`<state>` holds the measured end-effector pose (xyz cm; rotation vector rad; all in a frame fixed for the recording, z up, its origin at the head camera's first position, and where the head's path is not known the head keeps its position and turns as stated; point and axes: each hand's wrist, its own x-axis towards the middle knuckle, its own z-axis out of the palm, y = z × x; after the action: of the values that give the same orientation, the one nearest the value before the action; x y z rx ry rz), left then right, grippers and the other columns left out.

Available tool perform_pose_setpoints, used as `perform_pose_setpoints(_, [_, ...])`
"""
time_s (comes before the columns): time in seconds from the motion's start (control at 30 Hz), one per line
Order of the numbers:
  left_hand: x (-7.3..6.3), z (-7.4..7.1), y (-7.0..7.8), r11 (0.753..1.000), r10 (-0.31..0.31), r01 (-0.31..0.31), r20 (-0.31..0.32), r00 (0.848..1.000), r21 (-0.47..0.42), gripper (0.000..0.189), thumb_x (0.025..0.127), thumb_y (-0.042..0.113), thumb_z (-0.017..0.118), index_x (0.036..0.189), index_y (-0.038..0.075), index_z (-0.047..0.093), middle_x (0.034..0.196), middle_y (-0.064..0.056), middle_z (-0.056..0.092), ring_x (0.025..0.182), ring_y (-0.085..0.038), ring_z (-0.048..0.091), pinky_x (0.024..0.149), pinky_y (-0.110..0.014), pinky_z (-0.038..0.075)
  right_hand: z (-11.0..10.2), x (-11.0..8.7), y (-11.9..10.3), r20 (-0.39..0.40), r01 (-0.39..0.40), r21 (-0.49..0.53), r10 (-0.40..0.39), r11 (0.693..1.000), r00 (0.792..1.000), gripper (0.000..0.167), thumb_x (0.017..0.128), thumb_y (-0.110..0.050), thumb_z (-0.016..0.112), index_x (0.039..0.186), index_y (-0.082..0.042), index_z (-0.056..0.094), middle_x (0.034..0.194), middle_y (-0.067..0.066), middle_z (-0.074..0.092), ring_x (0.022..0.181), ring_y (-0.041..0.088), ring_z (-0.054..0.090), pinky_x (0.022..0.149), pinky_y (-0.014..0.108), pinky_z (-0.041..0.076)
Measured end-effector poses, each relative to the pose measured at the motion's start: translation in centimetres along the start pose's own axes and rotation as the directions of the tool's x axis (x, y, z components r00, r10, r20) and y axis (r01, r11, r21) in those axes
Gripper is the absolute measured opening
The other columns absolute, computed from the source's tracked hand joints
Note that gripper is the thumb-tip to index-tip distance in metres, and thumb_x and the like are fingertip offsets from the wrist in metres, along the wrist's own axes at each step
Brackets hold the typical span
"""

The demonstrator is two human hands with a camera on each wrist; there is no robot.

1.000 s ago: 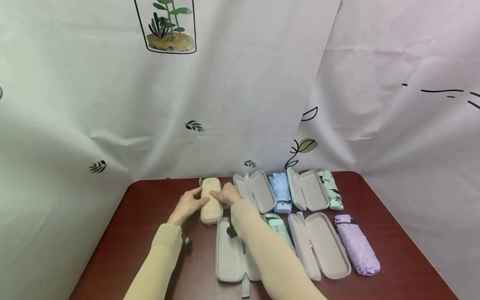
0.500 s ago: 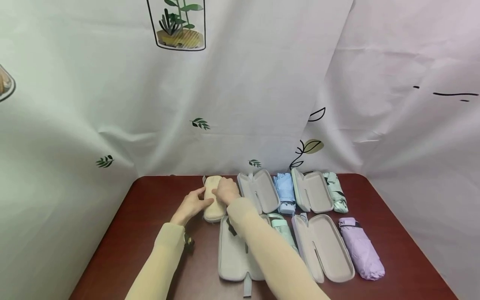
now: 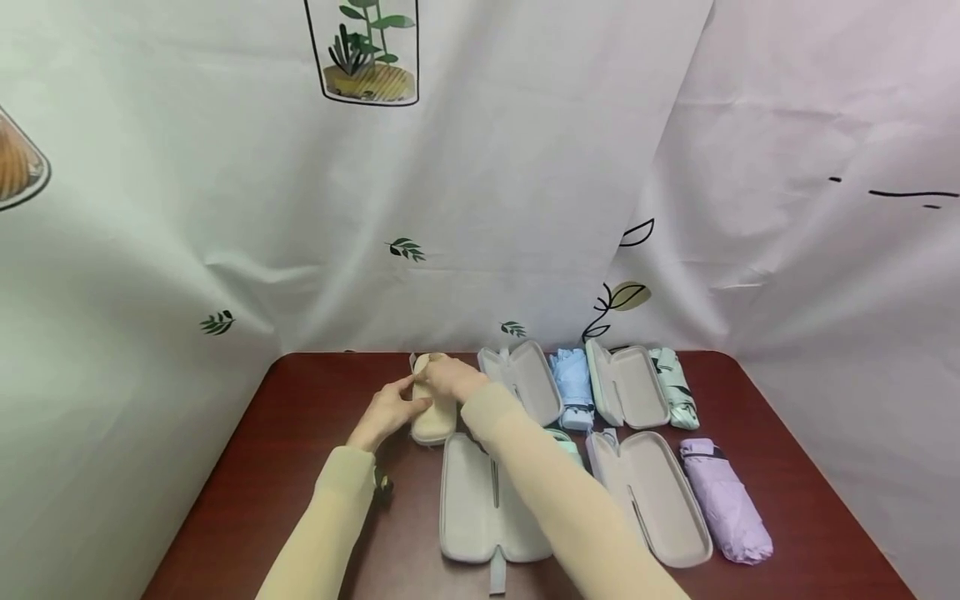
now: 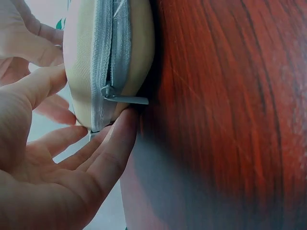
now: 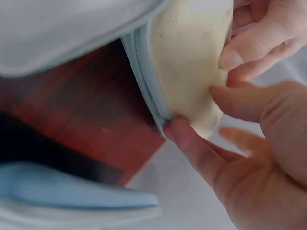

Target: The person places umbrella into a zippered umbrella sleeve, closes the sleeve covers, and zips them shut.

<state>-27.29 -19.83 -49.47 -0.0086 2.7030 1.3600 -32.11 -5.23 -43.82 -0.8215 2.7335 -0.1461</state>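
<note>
A cream zip case [image 3: 435,421] lies closed near the back edge of the table, left of centre. My left hand [image 3: 386,414] holds its left side, thumb on the lid and the other fingers round the far end. In the left wrist view a small zipper pull [image 4: 127,99] hangs from the grey zipper [image 4: 100,72], with a fingertip just under it. My right hand [image 3: 450,377] reaches over the case's far end. In the right wrist view its thumb lies on the lid and its forefinger presses at the zipper edge by the corner.
Open cases with grey linings stand nearby: one in front [image 3: 468,500], one at the right [image 3: 663,500], two behind [image 3: 536,379] [image 3: 633,387]. Folded umbrellas lie among them: blue [image 3: 573,392], patterned mint [image 3: 673,387], purple [image 3: 723,500], and a mint one [image 3: 566,446] partly under my right sleeve.
My right hand has moved from the case's right side up and over to its far end, closer to my left hand. The left hand keeps its hold; the view has shifted slightly.
</note>
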Motion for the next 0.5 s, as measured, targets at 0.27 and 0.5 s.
perform_pose_setpoints(0.27, [0.2,0.0,-0.2,1.0,0.006,-0.007,-0.009,1.0,-0.024,0.07,0.088,0.035,0.07,0.144,0.001,0.044,0.108,-0.012,0.066,0.091,-0.022,0.064,0.081,-0.038,0.05,-0.6,-0.8,-0.6,0.134,0.206,-0.407,-0.165,0.89,0.977,0.041,0.099,-0.035,0.051,0.14,-0.04,0.051,0.155,-0.001,0.034,0.131,0.026,0.045,0.094,0.044,0.047])
perform_pose_setpoints(0.5, [0.1,-0.1,-0.4,0.999,-0.031,0.03,-0.011,0.999,-0.042,0.07,0.087,0.032,0.071,0.144,0.001,0.043,0.104,-0.012,0.062,0.085,-0.02,0.062,0.073,-0.033,0.052,0.3,-1.2,-0.8,0.116,0.197,-0.537,-0.16,0.821,0.98,0.049,0.1,-0.033,0.048,0.145,-0.049,0.039,0.158,-0.006,0.027,0.124,0.027,0.048,0.089,0.039,0.049])
